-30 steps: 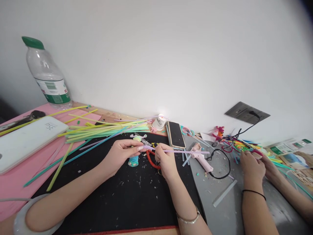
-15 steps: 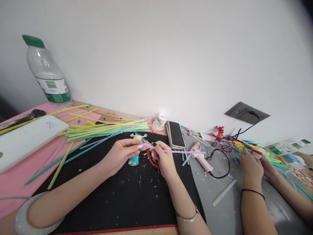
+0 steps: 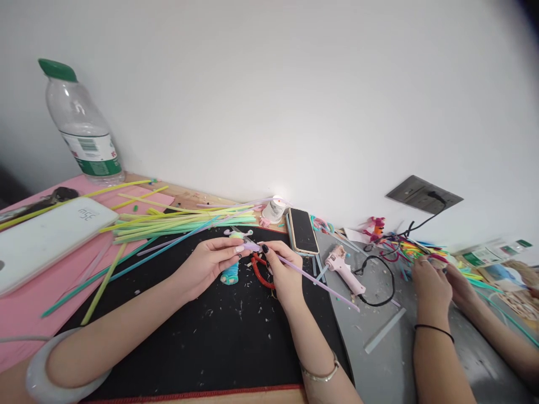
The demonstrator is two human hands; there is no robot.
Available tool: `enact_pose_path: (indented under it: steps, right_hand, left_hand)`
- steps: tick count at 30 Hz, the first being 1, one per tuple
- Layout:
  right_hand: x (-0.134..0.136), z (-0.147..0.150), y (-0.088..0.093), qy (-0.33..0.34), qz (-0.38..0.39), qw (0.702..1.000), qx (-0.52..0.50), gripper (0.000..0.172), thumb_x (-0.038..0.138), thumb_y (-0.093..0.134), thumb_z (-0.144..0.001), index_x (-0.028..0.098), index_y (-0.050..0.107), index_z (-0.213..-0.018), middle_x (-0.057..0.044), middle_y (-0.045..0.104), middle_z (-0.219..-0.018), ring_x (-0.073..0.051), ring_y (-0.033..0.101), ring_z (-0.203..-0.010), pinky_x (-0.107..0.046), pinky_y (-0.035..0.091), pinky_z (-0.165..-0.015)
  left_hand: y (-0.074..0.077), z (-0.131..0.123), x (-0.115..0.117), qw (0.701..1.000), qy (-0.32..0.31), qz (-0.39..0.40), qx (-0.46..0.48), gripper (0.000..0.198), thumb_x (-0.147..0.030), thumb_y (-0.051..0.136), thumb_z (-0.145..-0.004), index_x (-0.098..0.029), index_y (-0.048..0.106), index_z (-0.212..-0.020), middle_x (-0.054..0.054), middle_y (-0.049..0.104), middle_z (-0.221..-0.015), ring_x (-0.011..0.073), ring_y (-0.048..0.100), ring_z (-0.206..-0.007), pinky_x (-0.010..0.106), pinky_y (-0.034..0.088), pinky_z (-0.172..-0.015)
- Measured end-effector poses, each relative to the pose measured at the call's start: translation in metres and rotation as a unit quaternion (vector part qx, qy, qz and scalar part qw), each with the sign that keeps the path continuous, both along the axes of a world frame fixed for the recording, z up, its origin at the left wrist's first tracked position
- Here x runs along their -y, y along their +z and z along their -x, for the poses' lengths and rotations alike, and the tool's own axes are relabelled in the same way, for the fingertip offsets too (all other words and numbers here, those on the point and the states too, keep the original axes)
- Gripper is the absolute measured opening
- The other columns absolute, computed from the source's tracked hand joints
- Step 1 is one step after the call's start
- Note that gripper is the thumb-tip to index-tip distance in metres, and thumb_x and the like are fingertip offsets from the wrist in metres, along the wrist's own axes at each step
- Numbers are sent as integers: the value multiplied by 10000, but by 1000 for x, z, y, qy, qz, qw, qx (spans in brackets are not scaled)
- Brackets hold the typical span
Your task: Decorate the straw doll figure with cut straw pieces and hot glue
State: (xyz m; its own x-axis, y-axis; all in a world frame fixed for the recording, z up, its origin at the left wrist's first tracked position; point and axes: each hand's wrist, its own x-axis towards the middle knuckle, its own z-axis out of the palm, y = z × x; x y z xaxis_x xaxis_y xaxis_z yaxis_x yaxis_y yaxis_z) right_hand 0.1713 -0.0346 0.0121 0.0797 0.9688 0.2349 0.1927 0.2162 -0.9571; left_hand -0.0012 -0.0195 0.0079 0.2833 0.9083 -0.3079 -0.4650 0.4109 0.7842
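Note:
Between my two hands is a long purple pipe cleaner (image 3: 322, 285). My left hand (image 3: 213, 262) pinches its left end, where the purple looks thicker, folded or coiled. With thumb and fingers, my right hand (image 3: 285, 275) grips it close by, and the free length slants out to the lower right. Just behind my fingers lies a small pipe-cleaner figure (image 3: 229, 275) with a blue body and a pale green top, partly covered by my left hand. Red-handled scissors (image 3: 261, 274) rest on the black mat (image 3: 202, 336), half hidden behind my right hand.
Yellow and green pipe cleaners (image 3: 181, 223) lie in a bundle at the back left, near a white power bank (image 3: 50, 241) and a bottle (image 3: 86, 129). Rightward are a phone (image 3: 303, 231), a corded pink glue gun (image 3: 347, 275) and another person's hands (image 3: 433, 283).
The free end of the purple pipe cleaner has swung downward from nearly level to a slant. My right fingers have shifted slightly; my left hand stays almost in place.

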Motion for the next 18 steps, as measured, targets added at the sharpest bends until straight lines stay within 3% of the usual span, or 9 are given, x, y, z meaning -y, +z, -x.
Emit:
enact_pose_path:
  steps: [4,8,18]
  right_hand:
    - [1,1,7,-13,-43,999,18,147,201,583,-796,219,729,-800,-38,663,-807,-162,598,-745,-267,472,-660]
    - [0,0,8,1,-62,998,30,150,170,598,-783,232,735,-798,-35,666,-805,-168,606,-766,-283,477,-699]
    - [1,-1,5,23,-78,996,38,163,120,636,-753,232,739,-810,-40,660,-837,-163,612,-795,-278,475,-719]
  left_hand:
    - [3,0,2,998,3,-41,-37,235,-245,753,-670,-162,703,-884,89,732,-942,232,668,-947,283,537,-793]
    - [5,0,2,996,10,-59,-63,294,-308,770,-645,-165,705,-893,95,732,-933,258,662,-955,345,522,-824]
    - [4,1,0,1000,10,-28,-8,198,-192,742,-691,-166,711,-884,68,738,-908,170,679,-893,195,534,-745]
